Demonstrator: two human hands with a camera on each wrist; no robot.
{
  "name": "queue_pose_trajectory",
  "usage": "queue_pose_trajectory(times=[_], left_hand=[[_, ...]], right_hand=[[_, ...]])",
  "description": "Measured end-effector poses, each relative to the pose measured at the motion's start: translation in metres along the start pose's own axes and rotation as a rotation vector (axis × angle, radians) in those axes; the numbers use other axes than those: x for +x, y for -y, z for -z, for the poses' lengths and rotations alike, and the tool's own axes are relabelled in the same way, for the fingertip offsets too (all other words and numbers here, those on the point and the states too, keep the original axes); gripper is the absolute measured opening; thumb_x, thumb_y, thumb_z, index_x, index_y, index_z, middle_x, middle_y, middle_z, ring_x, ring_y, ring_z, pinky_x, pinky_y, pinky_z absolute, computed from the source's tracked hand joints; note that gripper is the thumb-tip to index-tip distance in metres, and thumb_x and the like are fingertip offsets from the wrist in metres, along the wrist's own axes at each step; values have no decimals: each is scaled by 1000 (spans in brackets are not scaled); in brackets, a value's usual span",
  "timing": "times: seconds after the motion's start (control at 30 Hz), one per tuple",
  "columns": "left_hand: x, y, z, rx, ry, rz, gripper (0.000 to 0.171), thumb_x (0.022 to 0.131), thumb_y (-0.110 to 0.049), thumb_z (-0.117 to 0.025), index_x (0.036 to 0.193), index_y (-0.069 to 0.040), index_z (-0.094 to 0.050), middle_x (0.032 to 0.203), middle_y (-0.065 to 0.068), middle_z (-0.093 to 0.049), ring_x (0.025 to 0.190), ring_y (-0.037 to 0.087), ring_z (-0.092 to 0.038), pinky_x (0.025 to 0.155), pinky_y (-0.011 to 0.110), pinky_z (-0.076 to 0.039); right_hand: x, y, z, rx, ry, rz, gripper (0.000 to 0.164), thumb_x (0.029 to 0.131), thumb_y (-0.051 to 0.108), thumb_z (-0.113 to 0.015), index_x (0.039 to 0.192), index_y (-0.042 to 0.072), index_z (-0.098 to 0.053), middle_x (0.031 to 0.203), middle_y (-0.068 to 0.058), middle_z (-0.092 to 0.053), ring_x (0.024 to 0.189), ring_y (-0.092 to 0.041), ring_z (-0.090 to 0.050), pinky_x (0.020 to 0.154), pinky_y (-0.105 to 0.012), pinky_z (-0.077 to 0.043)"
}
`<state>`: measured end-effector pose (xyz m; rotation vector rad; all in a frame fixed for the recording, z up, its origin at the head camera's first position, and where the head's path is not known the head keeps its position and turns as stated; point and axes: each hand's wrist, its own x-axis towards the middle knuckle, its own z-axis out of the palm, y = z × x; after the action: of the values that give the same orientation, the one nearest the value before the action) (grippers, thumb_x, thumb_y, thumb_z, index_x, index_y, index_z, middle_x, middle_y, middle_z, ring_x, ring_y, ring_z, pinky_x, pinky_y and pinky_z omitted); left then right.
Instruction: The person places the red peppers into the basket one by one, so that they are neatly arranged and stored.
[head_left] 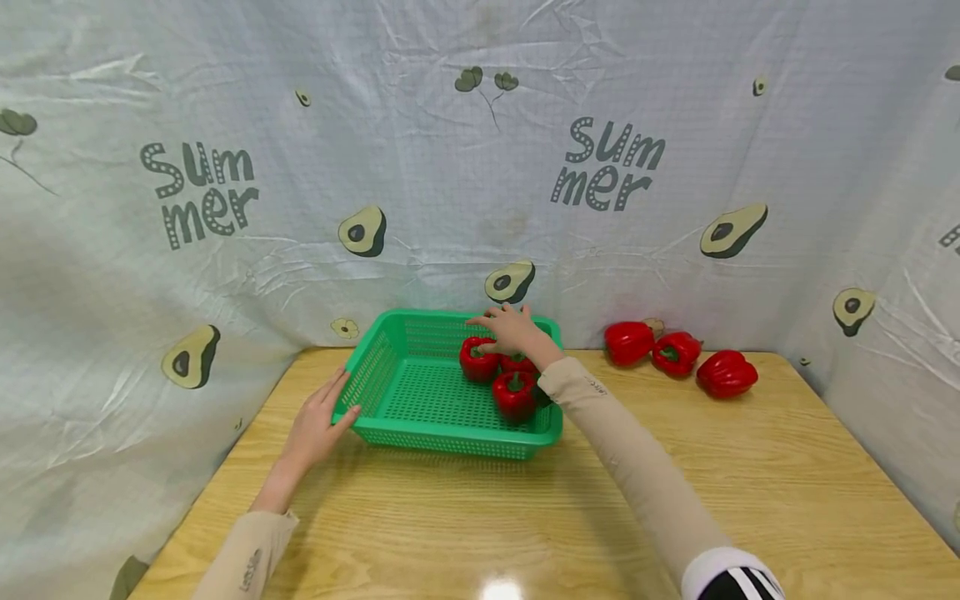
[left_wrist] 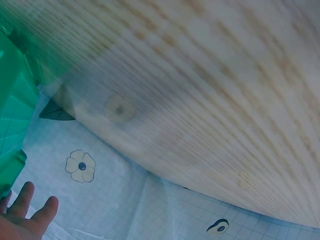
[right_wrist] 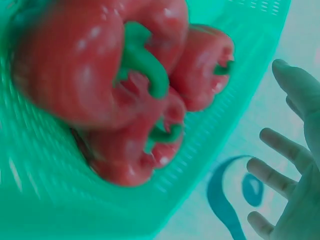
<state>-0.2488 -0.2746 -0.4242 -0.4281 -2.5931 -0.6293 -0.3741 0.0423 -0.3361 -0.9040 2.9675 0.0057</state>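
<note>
A green plastic basket [head_left: 442, 432] stands on the wooden table, with several red bell peppers grouped in its right part. One bell pepper [head_left: 514, 397] sits nearest the front, and another bell pepper [head_left: 478, 360] lies behind it to the left. My left hand [head_left: 318, 425] rests against the basket's left rim, fingers extended. Above the peppers, near the back right rim, hovers my right hand [head_left: 516, 332] with spread fingers and nothing held. In the right wrist view, the right hand [right_wrist: 290, 165] is apart from the peppers, whose green stems [right_wrist: 145, 65] show.
To the right of the basket, a red pepper [head_left: 628, 343], a second pepper [head_left: 677, 353] and a third pepper [head_left: 727, 373] lie in a row near the table's back edge. A printed curtain [head_left: 450, 167] hangs behind and beside the wooden table [head_left: 465, 517].
</note>
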Motion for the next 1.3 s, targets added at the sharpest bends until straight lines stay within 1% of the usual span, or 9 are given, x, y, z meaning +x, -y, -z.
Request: queue_pose_trajectory(times=[0.23, 0.33, 0.47, 0.6, 0.7, 0.8, 0.97, 1.13, 1.3], left_hand=[[-1, -1, 0, 1, 1, -1, 57, 88, -23, -53, 134, 5, -35, 139, 25, -33, 121, 44, -38, 96, 57, -33], [-1, 0, -1, 0, -5, -4, 57, 87, -22, -54, 134, 5, -35, 139, 25, -34, 121, 44, -38, 96, 57, -33], [-1, 0, 0, -1, -7, -5, 57, 87, -22, -54, 134, 5, -35, 139, 25, -34, 121, 44, -38, 96, 56, -33], [-1, 0, 0, 2, 0, 0, 58, 87, -23, -54, 134, 5, -35, 139, 25, -34, 121, 45, -37, 96, 57, -33], [-1, 1, -1, 1, 2, 4, 58, 87, -22, -54, 134, 5, -35, 139, 25, -34, 121, 45, -37, 96, 57, -33], [-1, 0, 0, 0, 0, 3, 58, 86, -20, -55, 134, 5, -35, 138, 26, -34, 121, 45, -38, 96, 57, -33], [-2, 0, 0, 0, -4, -1, 57, 87, -22, -54, 133, 6, -35, 138, 25, -34, 120, 45, -38, 95, 57, -33], [-1, 0, -1, 1, -17, -8, 57, 86, -22, -55, 133, 6, -36, 137, 26, -35, 119, 45, -39, 94, 57, -34], [0, 0, -2, -4, -22, -11, 57, 85, -19, -56, 133, 6, -36, 137, 26, -36, 119, 46, -39, 93, 58, -34]], right_hand=[[-23, -10, 13, -13, -79, 49, 51, 87, 40, -52, 135, 30, -38, 135, -5, -41, 119, -30, -38, 91, -54, -29], [-34, -15, 16, -28, -107, 63, 51, 87, 41, -52, 135, 30, -38, 133, -5, -43, 117, -30, -40, 90, -54, -29], [-47, -23, 17, -36, -138, 85, 50, 88, 41, -51, 134, 28, -40, 133, -6, -45, 118, -29, -40, 90, -53, -30], [-59, -36, 13, 16, -189, 113, 45, 88, 34, -53, 132, 24, -44, 130, -8, -47, 118, -30, -40, 88, -53, -30], [-67, -50, 6, 49, -254, 121, 42, 88, 30, -55, 128, 22, -48, 125, -9, -51, 115, -29, -44, 88, -53, -33], [-76, -66, -6, 65, -346, 128, 38, 87, 26, -57, 123, 18, -53, 118, -10, -55, 109, -28, -49, 86, -53, -37], [-92, -92, -26, 45, -482, 124, 34, 86, 22, -58, 118, 11, -57, 110, -11, -59, 103, -29, -54, 82, -52, -43], [-110, -119, -44, 9, -576, 94, 32, 83, 18, -60, 114, 8, -59, 105, -12, -61, 97, -30, -55, 76, -47, -44], [-131, -146, -60, -13, -639, 51, 31, 80, 14, -63, 109, 3, -60, 101, -15, -61, 94, -32, -54, 75, -48, -42]])
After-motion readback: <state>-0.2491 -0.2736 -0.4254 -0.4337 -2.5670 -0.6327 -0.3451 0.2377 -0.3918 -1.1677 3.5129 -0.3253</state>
